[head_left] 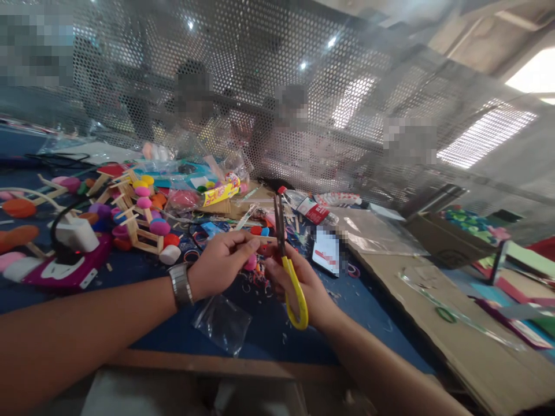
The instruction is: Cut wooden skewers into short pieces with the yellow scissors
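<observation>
My right hand (306, 283) is closed around a pair of scissors (295, 294) with yellow handles. The dark blades point up and away from me, and they look closed together. My left hand (223, 260), with a metal-banded watch (180, 285) at the wrist, pinches one end of a thin pale stick (265, 238). The stick's other end reaches the fingertips of my right hand. Just beyond and below the fingers lie small coloured rubber bands (258, 277) and bits on the blue tabletop (269, 329).
To the left, stick figures with coloured pompoms (145, 202) stand near a purple power strip (73, 263). A phone (326, 252), a red-labelled bottle (313, 210) and cardboard (416, 300) lie to the right. A clear plastic bag (223, 323) is near the front edge. Perforated metal (243, 63) rises behind.
</observation>
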A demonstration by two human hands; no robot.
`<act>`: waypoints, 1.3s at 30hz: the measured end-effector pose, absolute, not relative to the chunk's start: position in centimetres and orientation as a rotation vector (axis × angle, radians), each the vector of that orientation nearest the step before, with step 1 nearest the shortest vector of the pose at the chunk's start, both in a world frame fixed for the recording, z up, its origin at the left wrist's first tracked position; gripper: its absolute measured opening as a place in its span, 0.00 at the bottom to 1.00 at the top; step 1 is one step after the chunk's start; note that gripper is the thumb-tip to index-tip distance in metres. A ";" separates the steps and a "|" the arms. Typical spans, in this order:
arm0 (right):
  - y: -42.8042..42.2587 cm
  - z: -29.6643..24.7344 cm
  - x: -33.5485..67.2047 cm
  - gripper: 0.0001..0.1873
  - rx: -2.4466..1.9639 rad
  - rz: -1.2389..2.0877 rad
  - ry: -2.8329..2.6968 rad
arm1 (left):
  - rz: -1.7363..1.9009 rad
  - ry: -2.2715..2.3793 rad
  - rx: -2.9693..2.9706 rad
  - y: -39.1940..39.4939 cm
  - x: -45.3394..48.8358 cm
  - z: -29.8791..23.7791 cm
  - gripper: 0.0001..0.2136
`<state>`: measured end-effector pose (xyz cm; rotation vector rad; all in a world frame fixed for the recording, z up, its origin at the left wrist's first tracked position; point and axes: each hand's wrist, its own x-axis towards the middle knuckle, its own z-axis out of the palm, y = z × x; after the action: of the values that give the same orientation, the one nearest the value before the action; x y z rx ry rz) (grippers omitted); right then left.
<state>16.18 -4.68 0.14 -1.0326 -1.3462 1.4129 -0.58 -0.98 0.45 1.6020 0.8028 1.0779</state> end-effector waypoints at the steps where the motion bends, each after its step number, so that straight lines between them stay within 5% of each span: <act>1: -4.7 0.1 16.2 0.23 -1.003 1.385 -1.340 | 1.062 0.805 1.681 -1.1 -0.6 0.4 0.15; 8: -4.7 -0.3 16.4 0.16 -0.890 1.342 -1.306 | 1.017 0.755 1.862 -1.6 -0.5 0.6 0.15; 39: -4.3 -0.4 17.0 0.15 -0.910 1.220 -1.421 | 1.040 0.734 1.764 -1.6 -0.6 0.5 0.12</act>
<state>17.04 -4.34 -0.38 -0.9103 -1.4213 1.2197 -0.62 -1.57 0.50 1.7641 0.7344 1.0397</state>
